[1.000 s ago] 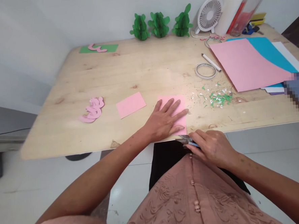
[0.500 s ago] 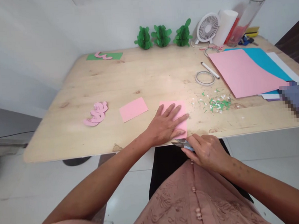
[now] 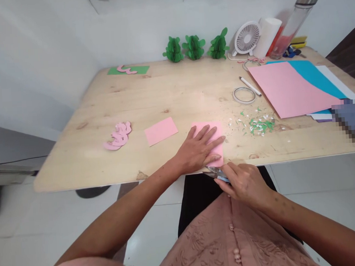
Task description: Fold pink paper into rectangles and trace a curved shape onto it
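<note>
My left hand (image 3: 201, 147) lies flat with its fingers spread, pressing a pink paper piece (image 3: 218, 150) against the table near its front edge. My right hand (image 3: 243, 183) is closed around a small stapler (image 3: 217, 174), silver and dark with a light blue patch. Its jaws sit at the table's edge by the paper's near side; my fingers cover much of it, and whether it touches the paper I cannot tell. Left of my left hand rests another pink rectangle (image 3: 161, 131). Curved pink cut-outs (image 3: 118, 136) are piled farther left.
Green and white scraps (image 3: 261, 126) lie to the right, below a tape roll (image 3: 244, 95) and a white pen (image 3: 250, 86). Large pink sheets (image 3: 292, 88) overlap blue and white ones. Green paper figures (image 3: 194, 47), a small fan (image 3: 248, 38) and a bottle (image 3: 294, 25) stand along the back.
The view has shifted slightly, so the table appears a little lower. The stapler's jaws look closer together. My left hand stays pressed on the pink paper.
</note>
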Tool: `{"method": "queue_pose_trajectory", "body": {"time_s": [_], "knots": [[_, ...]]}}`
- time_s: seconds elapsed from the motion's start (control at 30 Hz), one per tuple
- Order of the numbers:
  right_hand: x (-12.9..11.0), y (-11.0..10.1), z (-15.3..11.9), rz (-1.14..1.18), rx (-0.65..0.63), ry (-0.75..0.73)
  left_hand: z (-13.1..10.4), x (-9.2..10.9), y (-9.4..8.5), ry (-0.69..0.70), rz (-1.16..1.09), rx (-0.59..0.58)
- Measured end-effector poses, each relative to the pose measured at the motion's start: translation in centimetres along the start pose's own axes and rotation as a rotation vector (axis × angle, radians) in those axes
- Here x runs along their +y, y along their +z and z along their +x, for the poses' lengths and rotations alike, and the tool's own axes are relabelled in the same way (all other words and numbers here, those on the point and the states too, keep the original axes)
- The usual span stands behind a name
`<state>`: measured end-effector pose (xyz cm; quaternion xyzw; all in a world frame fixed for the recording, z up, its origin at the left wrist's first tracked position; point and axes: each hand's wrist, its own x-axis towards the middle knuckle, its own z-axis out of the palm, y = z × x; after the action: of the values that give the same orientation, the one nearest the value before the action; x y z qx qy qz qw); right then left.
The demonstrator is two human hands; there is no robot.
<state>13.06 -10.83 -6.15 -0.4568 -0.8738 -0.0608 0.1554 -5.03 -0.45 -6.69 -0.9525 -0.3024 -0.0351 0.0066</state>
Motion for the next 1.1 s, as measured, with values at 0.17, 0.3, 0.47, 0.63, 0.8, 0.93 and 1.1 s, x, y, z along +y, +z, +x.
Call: {"method": "queue_pose_trajectory", "body": {"time_s": [0.17,0.3,0.47,0.63,0.8,0.93,1.1], "knots": [[0.1,-0.3,-0.2,0.041,-0.038,0.019,-0.4,-2.2,-0.4,-0.038,0.022,-0.038],[0.6,-0.7,-0.4,0.052,-0.049,0.019,-0.9,-2.6,-0.2,-0.007,0.043,-0.063],[1.3,-1.0,-0.7,0.073,-0.068,-0.005,-1.0,-1.5,0.0,-0.04,0.027,-0.045],[1.3,-0.7,-0.7,0.05,-0.061,-0.042,-1.1,-1.3,-0.1,-0.054,0.015,-0.04],[0.8,-0.5,-0.3,-0.001,-0.043,-0.069,-1.1,-1.4,0.0,-0.053,0.018,-0.052],[0.8,-0.5,-0.1,-0.037,-0.044,-0.093,-1.1,-1.3,0.0,-0.06,0.014,-0.051],[0.7,-0.5,-0.5,-0.032,-0.019,-0.13,-1.2,-1.2,0.0,-0.059,-0.003,-0.023]]}}
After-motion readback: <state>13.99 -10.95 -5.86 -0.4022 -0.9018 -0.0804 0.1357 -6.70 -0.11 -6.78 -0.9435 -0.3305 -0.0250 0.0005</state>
